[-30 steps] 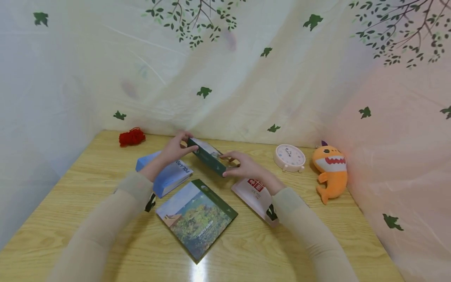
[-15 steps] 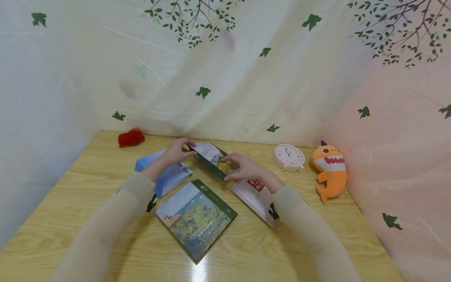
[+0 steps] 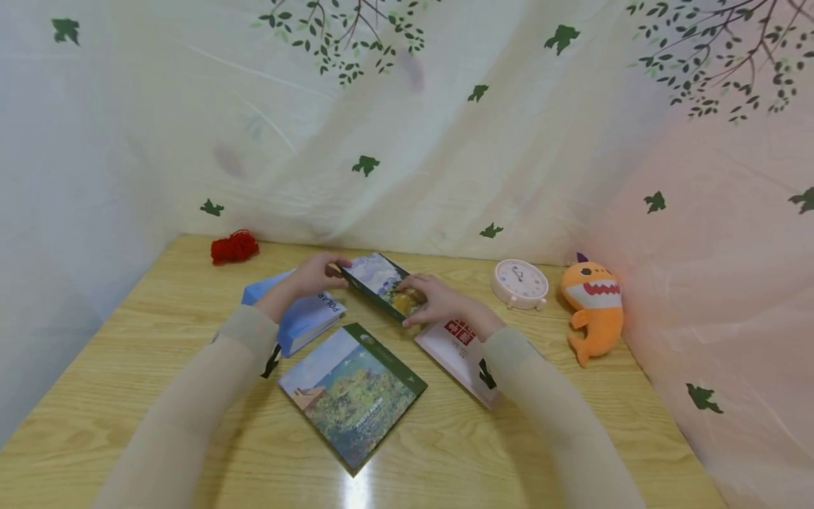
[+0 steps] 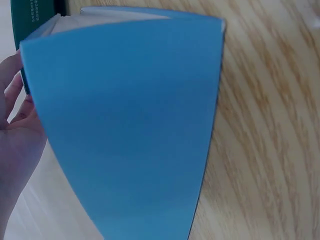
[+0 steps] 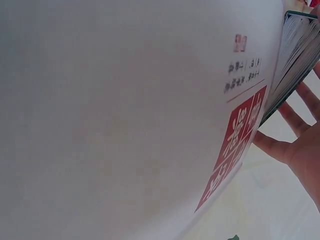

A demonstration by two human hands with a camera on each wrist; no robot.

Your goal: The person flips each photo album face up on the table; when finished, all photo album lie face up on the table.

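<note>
Toward the back of the table, both hands hold a green-spined photo album (image 3: pixel 378 283) with a painted cover facing up. My left hand (image 3: pixel 311 274) grips its far left end, over the blue POLAR-lettered album (image 3: pixel 313 322). At the near right end, my right hand (image 3: pixel 439 298) pinches it, fingers on the cover and thumb at the spine edge. The right wrist view shows page edges (image 5: pixel 296 52) between its covers, beside the fingers (image 5: pixel 295 120). A second painted photo album (image 3: pixel 356 396) lies flat in front. In the left wrist view, the blue album (image 4: pixel 130 120) hides part of the left hand.
A pale pink booklet (image 3: pixel 453 360) with red characters lies under the right forearm. Red yarn (image 3: pixel 234 248) sits at the back left. At the right stand a pink clock (image 3: pixel 520 284) and an orange shark plush (image 3: pixel 596 311). A printed curtain (image 3: pixel 407 141) hangs behind the table.
The held album has tilted flatter: its cover shows more and its spine less. My left hand has come down slightly with its end; the other things stay put.
</note>
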